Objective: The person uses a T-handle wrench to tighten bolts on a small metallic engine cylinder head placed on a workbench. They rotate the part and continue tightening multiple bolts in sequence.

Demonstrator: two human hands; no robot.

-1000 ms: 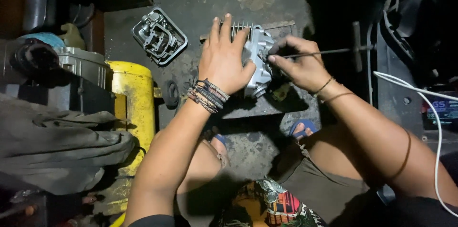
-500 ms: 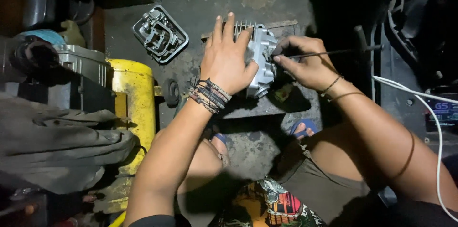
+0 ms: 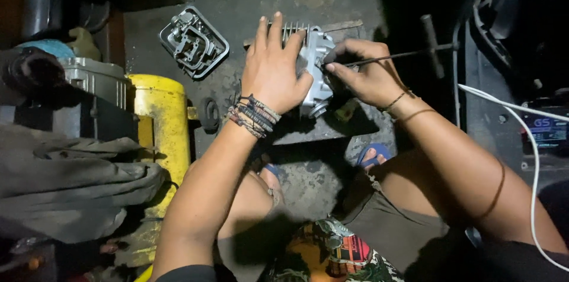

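Observation:
A grey finned metal engine cylinder head [image 3: 315,66] stands on a dark slab [image 3: 320,131] on the concrete floor. My left hand [image 3: 274,69] lies flat on it with fingers spread, pressing it down; beaded bracelets circle that wrist. My right hand [image 3: 367,71] grips the shaft of a thin T-handle wrench [image 3: 409,54] whose tip meets the cylinder head's right side. The handle's crossbar points away to the right. My knees and blue sandals show below the slab.
A loose metal engine cover [image 3: 193,42] lies on the floor at upper left. A yellow tank [image 3: 159,122] and a grey cloth [image 3: 65,187] sit at the left beside dark machinery. A white cable [image 3: 521,110] runs along the right.
Both hands and the cylinder head keep their places; the view has shifted slightly, and the wrench stays against the part with little visible turn.

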